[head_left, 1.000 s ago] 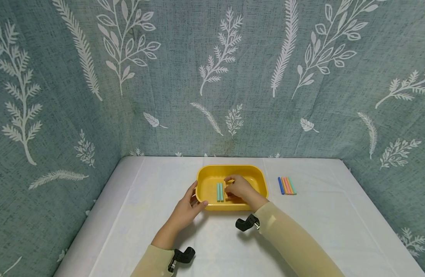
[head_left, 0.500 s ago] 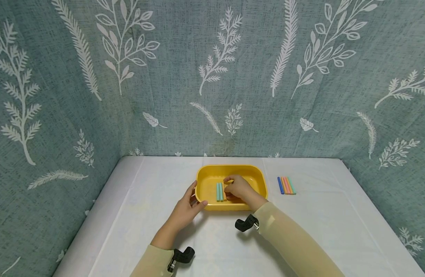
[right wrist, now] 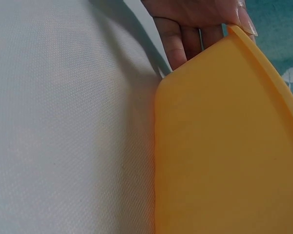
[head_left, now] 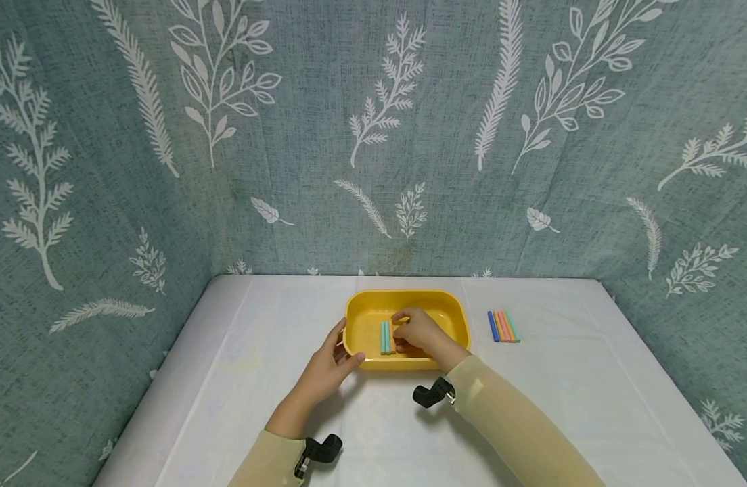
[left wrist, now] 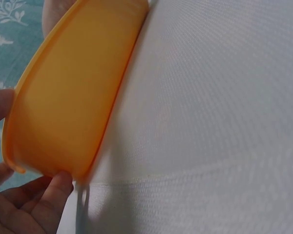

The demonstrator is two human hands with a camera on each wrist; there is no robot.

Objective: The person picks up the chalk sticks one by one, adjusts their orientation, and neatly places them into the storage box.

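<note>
Orange stick (head_left: 392, 341) just slid left: now close beside two green sticks (head_left: 383, 338) in yellow tray (head_left: 404, 364), so three show in row. Your left hand (head_left: 327, 372) grips tray's left end. Your right hand (head_left: 421, 331) at orange stick; can't tell if pinching. More sticks (head_left: 503, 326) on table (head_left: 593, 379), right.

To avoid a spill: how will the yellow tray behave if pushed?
The yellow tray is wide and low, so it probably slides rather than tips. Its thin rim suggests lightness; its walls, unbent beside the left hand, seem stiff.
</note>
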